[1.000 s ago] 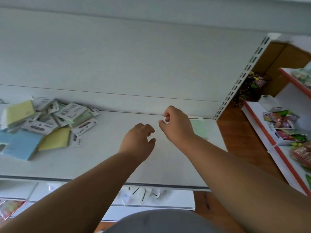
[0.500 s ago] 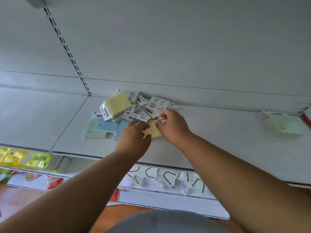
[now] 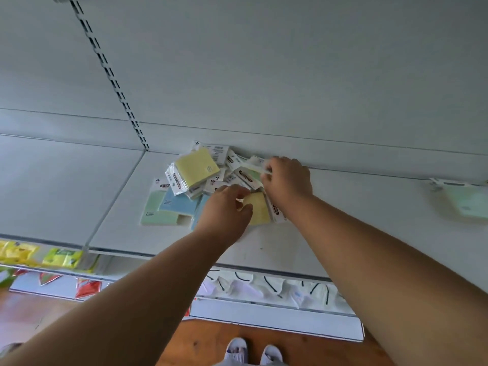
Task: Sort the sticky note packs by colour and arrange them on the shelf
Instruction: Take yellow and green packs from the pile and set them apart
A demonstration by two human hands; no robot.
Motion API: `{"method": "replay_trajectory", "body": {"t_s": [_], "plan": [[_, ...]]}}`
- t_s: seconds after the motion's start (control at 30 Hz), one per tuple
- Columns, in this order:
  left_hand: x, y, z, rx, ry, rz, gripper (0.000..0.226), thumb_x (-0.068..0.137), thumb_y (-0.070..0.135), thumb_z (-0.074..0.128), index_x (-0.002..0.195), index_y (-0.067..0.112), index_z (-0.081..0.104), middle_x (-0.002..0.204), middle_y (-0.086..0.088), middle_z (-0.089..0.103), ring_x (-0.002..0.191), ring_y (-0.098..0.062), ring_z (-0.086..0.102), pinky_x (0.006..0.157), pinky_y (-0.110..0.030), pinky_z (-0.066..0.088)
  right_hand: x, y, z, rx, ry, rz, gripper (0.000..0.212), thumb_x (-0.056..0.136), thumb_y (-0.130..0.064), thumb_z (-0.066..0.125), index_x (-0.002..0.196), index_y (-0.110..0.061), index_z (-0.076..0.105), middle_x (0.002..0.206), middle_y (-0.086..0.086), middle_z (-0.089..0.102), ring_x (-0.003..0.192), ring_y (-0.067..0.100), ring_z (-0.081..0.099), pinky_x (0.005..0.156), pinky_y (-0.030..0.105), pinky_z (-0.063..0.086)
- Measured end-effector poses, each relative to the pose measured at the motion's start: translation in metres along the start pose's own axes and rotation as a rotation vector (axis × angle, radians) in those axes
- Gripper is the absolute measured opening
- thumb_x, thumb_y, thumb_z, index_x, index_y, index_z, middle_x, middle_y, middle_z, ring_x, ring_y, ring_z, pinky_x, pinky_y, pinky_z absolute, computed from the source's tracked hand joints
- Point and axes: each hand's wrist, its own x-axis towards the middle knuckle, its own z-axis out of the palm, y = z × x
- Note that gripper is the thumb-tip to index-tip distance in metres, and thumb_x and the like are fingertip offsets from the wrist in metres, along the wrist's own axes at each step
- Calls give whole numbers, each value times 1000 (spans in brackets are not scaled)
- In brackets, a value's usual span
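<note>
White shelf (image 3: 330, 233) bears piled sticky note packs (image 3: 195, 180); left hand (image 3: 224, 210) touches a yellow pack (image 3: 257, 208), right hand (image 3: 287, 180) pinches a green pack (image 3: 250, 173).

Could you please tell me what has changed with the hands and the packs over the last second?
Both hands reached from bare shelf into the pile. The left hand now touches a yellow pack; the right hand pinches a pack near the back. The lone green pack stayed put.

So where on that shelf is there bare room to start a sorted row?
Between the jumbled pile and the lone green pack at the right, the shelf lies bare. The front strip near its edge is free too. Around both hands, left and right, packs overlap.
</note>
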Motion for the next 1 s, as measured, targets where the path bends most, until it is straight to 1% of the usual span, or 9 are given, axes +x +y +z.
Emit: {"method": "replay_trajectory", "body": {"t_s": [0.07,0.13,0.23,0.33,0.4,0.47,0.6,0.8,1.0], "plan": [[3,6,3,-55,17,-25,32,87,24,62,119,21,61,111,7,60,82,-6,56,74,-19,37,-4,3,-11,110,121,94,22,96,-31,47,94,-12,58,90,8,65,87,32,58,70,35,35],[6,16,8,-177,33,-59,35,90,25,61,124,20,57,111,7,60,88,-8,58,77,-22,41,-14,8,-23,462,126,297,22,97,-34,46,87,-16,54,83,4,65,79,27,61,66,33,41],[6,34,20,-319,42,-93,35,91,26,60,125,21,53,105,8,65,88,-9,62,76,-24,45,-40,19,-39,966,59,500,13,94,-28,51,98,-19,58,86,4,70,68,24,72,66,40,57],[3,53,40,-362,34,-90,29,88,25,62,117,29,55,91,11,68,78,-9,66,64,-24,48,-64,47,-60,1186,-46,596,16,94,-11,52,110,-11,54,97,8,69,66,25,74,58,33,52],[-1,69,57,-421,16,-159,27,85,31,64,110,34,54,85,10,69,76,-12,68,66,-32,55,-74,75,-69,1229,-79,620,17,91,-4,52,108,-7,54,101,13,67,69,30,74,58,34,51],[-3,88,79,-585,-38,-310,25,86,28,67,108,22,57,85,0,70,72,-18,70,71,-40,60,-83,106,-77,1265,-75,652,16,88,0,52,103,-4,53,100,15,65,72,34,74,61,36,54],[-5,129,122,-907,-199,-602,18,89,18,67,99,4,62,88,-13,68,67,-23,68,63,-33,58,-98,160,-80,1378,-146,697,15,84,5,56,99,0,55,107,23,64,91,39,71,71,39,57],[-18,194,191,-709,-118,-411,18,89,11,63,104,19,57,87,-10,70,70,-23,71,73,-41,61,-116,264,-106,1110,-261,616,17,85,-17,71,100,-13,63,95,11,70,71,20,67,65,35,51],[-9,211,215,-414,52,-328,36,81,24,71,111,29,52,79,3,70,74,-19,70,67,-37,58,-92,304,-108,779,-348,449,13,88,-23,68,93,-16,59,86,6,69,59,21,71,65,41,59]]}}
